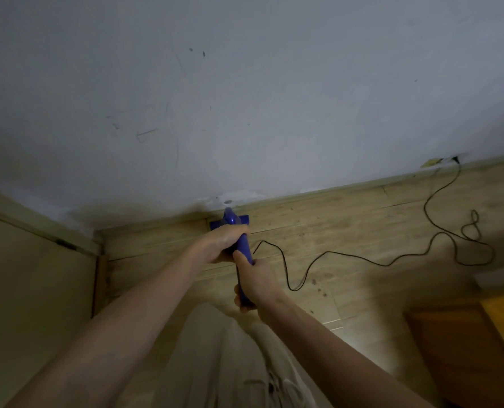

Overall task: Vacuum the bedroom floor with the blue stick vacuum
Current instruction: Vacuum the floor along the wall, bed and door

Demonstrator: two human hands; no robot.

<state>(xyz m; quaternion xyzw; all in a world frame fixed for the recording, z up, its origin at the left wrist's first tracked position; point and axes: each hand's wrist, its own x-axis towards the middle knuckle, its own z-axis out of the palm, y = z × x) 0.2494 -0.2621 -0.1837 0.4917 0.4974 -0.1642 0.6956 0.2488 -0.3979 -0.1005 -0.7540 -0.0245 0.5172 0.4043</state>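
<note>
The blue stick vacuum (pixel 244 245) points away from me across the wooden floor (pixel 348 231). Its floor head (pixel 214 224) sits against the skirting board at the foot of the white wall. My left hand (pixel 225 242) grips the upper part of the stick. My right hand (pixel 255 278) grips the handle just behind it, closer to my body. Both hands hide much of the vacuum's body.
A black power cord (pixel 392 262) runs from the vacuum across the floor in loops to a wall socket (pixel 454 159) at the right. A door and frame (pixel 38 275) stand at the left corner. Orange wooden furniture (pixel 474 348) fills the lower right. My light trousers (pixel 230 363) show below.
</note>
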